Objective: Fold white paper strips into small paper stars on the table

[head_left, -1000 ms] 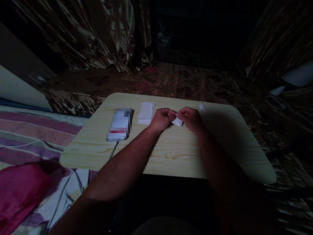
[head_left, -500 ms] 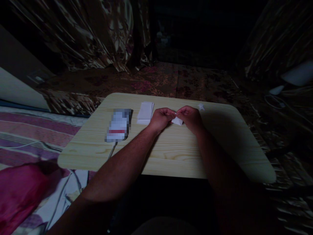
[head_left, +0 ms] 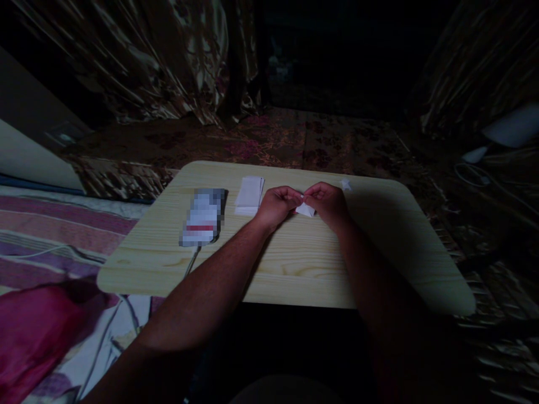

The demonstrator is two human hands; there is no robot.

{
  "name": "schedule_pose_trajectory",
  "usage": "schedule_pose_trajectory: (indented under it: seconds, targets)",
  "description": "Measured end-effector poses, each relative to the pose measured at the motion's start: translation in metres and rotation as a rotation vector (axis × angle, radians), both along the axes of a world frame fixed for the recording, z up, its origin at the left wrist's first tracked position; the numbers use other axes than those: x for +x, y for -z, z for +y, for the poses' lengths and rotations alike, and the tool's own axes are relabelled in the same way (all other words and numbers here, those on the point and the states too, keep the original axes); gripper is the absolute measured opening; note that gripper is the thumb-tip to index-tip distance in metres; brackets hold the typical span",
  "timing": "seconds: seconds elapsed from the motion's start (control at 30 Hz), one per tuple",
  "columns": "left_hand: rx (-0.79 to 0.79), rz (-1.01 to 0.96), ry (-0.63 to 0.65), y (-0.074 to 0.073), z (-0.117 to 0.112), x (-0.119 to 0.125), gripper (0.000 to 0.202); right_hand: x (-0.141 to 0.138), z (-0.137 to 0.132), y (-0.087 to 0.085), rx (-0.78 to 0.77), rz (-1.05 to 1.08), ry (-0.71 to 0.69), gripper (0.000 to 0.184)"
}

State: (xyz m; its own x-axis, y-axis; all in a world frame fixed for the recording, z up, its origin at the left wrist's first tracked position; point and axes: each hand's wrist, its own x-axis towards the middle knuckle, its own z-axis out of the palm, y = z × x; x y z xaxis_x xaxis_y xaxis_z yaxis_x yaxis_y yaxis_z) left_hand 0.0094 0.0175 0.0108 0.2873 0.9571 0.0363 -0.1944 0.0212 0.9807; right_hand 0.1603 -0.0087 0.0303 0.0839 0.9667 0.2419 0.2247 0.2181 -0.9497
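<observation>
Between my two hands is a small piece of folded white paper (head_left: 306, 210), pinched at its upper edge. My left hand (head_left: 278, 206) grips it from the left with thumb and forefinger. From the other side my right hand (head_left: 326, 201) pinches the same paper, its fingertips almost meeting those of the left. Fingers cover the paper's top part. Just left of my left hand lies a stack of white paper sheets (head_left: 250, 193). A white folded paper star (head_left: 346, 184) rests beyond my right hand.
A pale wood-grain table (head_left: 295, 275) carries these things. On its left lies a blurred-out phone-like device (head_left: 202, 216) with a cable (head_left: 192, 262) running to the front edge. A striped bed cover (head_left: 37, 224) and a pink cloth (head_left: 37, 331) are at the left.
Both hands keep their pinch on the folded paper, with only a tiny shift of the fingers. The camera view has moved very slightly.
</observation>
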Motion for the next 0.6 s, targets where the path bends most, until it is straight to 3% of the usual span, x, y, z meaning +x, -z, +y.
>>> schedule_pose_trajectory:
  seconds: [0.4,0.6]
  targets:
    - [0.074,0.051,-0.012,-0.0004,-0.0005,-0.0003,0.021,-0.0005,0.0014,0.0057,0.043,-0.064,0.003,0.013]
    - [0.155,0.055,-0.109,-0.0013,0.0006,-0.0004,0.025,-0.0009,0.0028,0.0056,-0.006,0.003,0.005,0.023]
